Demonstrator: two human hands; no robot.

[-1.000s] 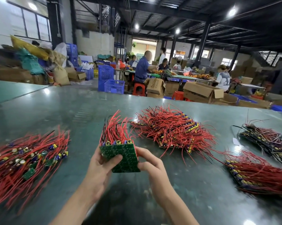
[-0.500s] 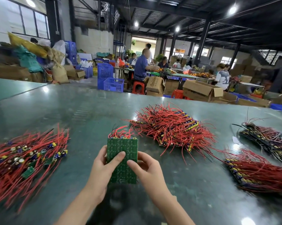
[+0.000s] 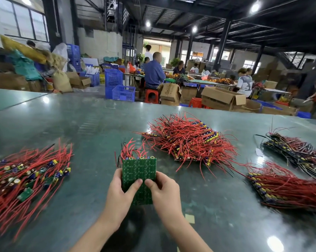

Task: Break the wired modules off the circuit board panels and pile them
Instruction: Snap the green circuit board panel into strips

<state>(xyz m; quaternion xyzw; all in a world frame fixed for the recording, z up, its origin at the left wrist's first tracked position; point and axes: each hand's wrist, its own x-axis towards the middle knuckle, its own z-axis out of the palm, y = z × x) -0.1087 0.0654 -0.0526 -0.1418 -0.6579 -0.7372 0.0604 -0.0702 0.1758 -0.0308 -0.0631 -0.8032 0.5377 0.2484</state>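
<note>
panel: a green circuit board panel [image 3: 139, 174] is held upright above the table, its bare solder side facing the camera, in front of the person at centre.
panel wires: red wires [image 3: 133, 150] and a few black ones curl up from behind its top edge, beside a row of small capacitors.
left hand: the left hand [image 3: 120, 195] grips the panel's left edge, fingers wrapped behind it and thumb pressed flat on the near face.
right hand: the right hand [image 3: 163, 192] grips the right edge the same way, its thumb tip almost meeting the left thumb at mid-panel.
left pile: a loose pile of separated modules [image 3: 24, 179] lies on the table to the left, red leads fanned out, small green boards and capacitors showing.
middle heap: a heap of wired panels [image 3: 188, 140] sits just beyond the held panel, to the right.
right stacks: two more stacks lie well to the right, a nearer red one [image 3: 288, 186] and a darker one [image 3: 292, 151] behind it.
table: a glossy dark green table [image 3: 80, 124] carries everything and reflects the ceiling lamps.
background: people sit at far benches among cardboard boxes [image 3: 221, 98] and blue crates [image 3: 123, 92].
</note>
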